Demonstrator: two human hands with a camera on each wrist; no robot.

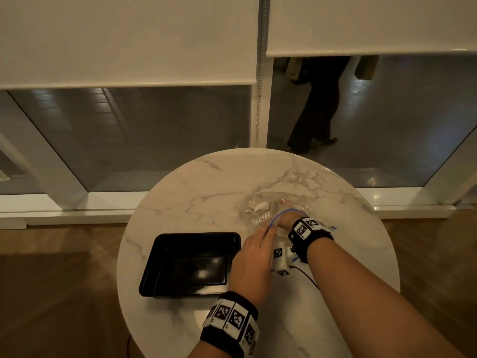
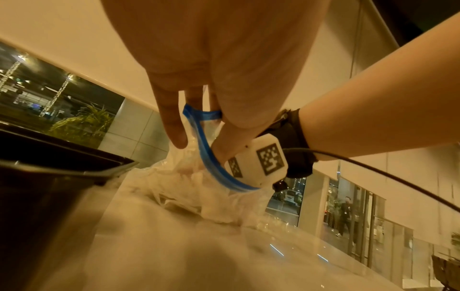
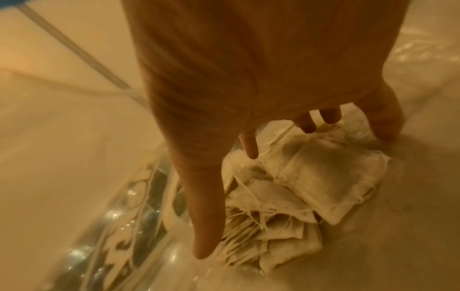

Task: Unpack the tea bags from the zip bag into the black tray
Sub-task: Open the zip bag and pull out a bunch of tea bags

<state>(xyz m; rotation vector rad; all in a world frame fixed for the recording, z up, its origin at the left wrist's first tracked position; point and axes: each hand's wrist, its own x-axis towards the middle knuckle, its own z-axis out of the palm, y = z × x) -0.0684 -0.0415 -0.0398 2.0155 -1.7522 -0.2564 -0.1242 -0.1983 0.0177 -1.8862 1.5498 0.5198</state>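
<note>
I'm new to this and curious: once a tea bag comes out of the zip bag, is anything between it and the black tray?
Nothing visible blocks the way. The black tray sits open beside the zip bag, with only the left hand, pinching the bag's blue rim, between them. The right hand is already inside, on the tea bags.

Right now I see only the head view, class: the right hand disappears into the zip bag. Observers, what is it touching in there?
Observer: The right wrist view shows the right hand reaching onto a pile of white tea bags inside the zip bag.
Operator: Does it have a grip on one?
Observer: Cannot tell; its fingers lie at the top tea bag's edge, one finger straight.
Operator: And the left hand?
Observer: In the left wrist view the left hand pinches the blue zip strip, holding the mouth open.
</note>
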